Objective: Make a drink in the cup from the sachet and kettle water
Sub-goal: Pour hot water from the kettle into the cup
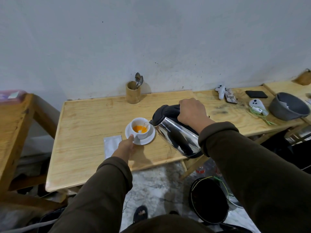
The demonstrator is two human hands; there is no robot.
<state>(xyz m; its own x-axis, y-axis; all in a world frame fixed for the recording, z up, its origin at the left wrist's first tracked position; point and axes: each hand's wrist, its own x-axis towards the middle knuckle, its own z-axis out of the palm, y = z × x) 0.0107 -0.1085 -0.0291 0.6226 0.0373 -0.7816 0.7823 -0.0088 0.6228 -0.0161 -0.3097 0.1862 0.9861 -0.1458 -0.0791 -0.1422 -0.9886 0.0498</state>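
The right hand (pixel 191 113) has its grip wrapped round the black handle of the steel kettle (pixel 176 132), tilted with its spout over the white cup (pixel 140 127), water streaming into orange liquid. The left hand (pixel 125 147) pinches the saucer (pixel 146 140) rim. A silver sachet (pixel 111 145) lies on the desk (pixel 87 118) beside the saucer.

My two bare hands, left hand (pixel 125 146), right hand (pixel 191 113), long dark brown sleeves (pixel 244 165) with ribbed cuffs, dark sandal (pixel 140 214) on my foot.
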